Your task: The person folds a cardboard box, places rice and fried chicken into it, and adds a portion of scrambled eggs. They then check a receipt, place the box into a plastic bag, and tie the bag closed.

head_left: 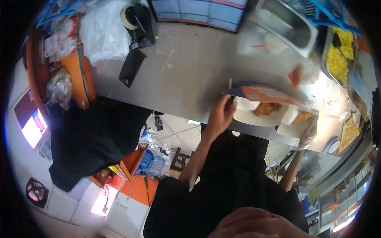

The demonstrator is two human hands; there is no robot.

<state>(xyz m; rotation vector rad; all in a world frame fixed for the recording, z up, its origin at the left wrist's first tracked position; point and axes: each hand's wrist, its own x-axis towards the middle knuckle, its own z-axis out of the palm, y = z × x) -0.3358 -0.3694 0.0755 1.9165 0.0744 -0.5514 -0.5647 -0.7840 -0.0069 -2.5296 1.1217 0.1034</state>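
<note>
An open takeaway box [254, 118] with a white inside stands near the counter's front edge. Its raised lid [268, 94] is orange and dark blue. Brown fried food [267, 109] lies inside, beside a white piece [247, 104] that looks like a cup or paper. My left hand [223, 113] is closed on the box's left side, by the lid's edge. At the right end, my right hand [307, 137], in a clear plastic glove, is against a white compartment or second container with more fried food [304, 117]. Its fingers are blurred and partly hidden.
A metal pan [287, 25] and a tray of yellow food [340, 55] stand at the back right. On the left are a phone [132, 67], a tape dispenser [139, 25] and plastic bags [104, 31]. A screen [198, 12] is at the back. Another person in black [99, 139] is at left.
</note>
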